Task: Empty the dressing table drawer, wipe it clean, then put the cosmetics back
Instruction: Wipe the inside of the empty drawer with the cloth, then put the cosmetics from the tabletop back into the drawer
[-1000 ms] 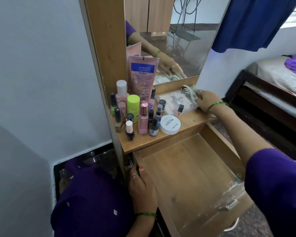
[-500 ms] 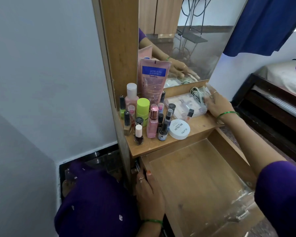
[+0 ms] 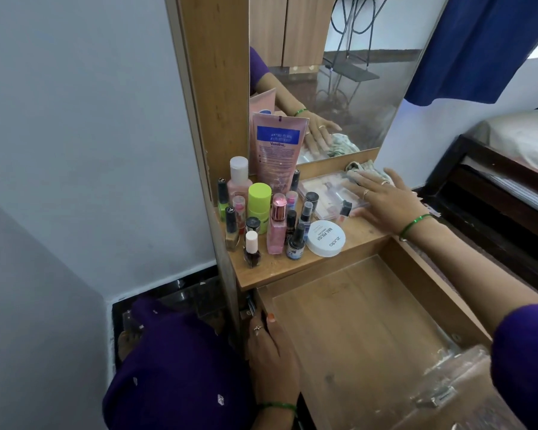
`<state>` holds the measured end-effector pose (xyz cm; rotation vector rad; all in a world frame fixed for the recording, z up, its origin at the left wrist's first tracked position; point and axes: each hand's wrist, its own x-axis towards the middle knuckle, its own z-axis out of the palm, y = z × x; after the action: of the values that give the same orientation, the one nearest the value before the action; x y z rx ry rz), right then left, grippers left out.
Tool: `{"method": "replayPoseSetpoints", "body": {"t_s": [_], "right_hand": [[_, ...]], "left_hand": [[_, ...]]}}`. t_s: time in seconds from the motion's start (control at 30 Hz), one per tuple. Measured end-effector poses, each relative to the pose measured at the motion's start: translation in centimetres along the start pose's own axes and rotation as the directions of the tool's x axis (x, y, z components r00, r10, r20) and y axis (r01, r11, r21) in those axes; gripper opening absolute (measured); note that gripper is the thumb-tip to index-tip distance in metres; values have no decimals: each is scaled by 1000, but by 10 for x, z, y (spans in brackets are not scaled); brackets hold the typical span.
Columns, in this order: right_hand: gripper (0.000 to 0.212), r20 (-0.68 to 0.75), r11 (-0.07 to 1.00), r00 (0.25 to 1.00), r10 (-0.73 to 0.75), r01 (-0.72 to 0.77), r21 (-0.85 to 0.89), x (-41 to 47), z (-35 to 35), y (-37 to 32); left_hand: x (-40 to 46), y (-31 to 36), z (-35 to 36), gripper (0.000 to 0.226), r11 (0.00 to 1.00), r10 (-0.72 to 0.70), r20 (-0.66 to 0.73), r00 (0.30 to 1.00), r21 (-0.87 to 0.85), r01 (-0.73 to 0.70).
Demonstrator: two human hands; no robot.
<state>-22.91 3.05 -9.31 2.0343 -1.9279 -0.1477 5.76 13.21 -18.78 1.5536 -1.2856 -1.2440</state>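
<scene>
Refill step: drawer [image 3: 370, 330] emptied, cosmetics on desk [image 3: 295, 265].
Right hand [image 3: 385, 201] flat on clear case [image 3: 326, 193]; next, curl fingers round it. Left hand [image 3: 272, 352] grips drawer edge.

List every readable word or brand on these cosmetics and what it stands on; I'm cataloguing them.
"Vaseline": pink squeeze tube leaning at the mirror, below its blue panel.
"NAIL POLISH" and "zudio": round white tub lid on the wooden shelf.
Blue panel lines and small print on the tube: too blurred to read.
Labels on the small dark-capped bottles: too small to read.
</scene>
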Motion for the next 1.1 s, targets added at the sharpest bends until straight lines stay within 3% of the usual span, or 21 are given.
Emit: {"method": "replayPoseSetpoints", "body": {"t_s": [0.17,0.3,0.47,0.7,0.77,0.87,1.0,1.1], "right_hand": [[62,-194,982,965,-175,157,-104,-3,3,4],[46,-330,975,920,-213,178,-132,1,2,5],[37,-321,984,931,-171,148,-94,17,-5,-3],[25,-284,996,959,9,17,88,16,-22,-10],[31,-296,990,954,57,-16,139,4,-29,-5],[37,-354,939,901,252,-139,315,-31,-51,-3],[16,-420,865,805,419,-212,455,-97,-87,-10],[34,-241,811,851,467,-304,501,-147,-100,5]], "left_hand": [[3,-7,1,19,1000,-1,3,1000,21,1],[5,-11,3,25,999,-12,-4,1000,30,12],[5,-11,3,31,999,-22,2,1000,34,22],[3,-8,1,14,999,36,-20,999,20,-36],[4,-8,2,13,998,65,-35,997,25,-64],[4,-13,4,22,995,97,-48,994,8,-97],[5,-15,5,42,991,129,-65,990,-9,-130],[5,-14,4,35,990,137,-67,988,-14,-138]]}}
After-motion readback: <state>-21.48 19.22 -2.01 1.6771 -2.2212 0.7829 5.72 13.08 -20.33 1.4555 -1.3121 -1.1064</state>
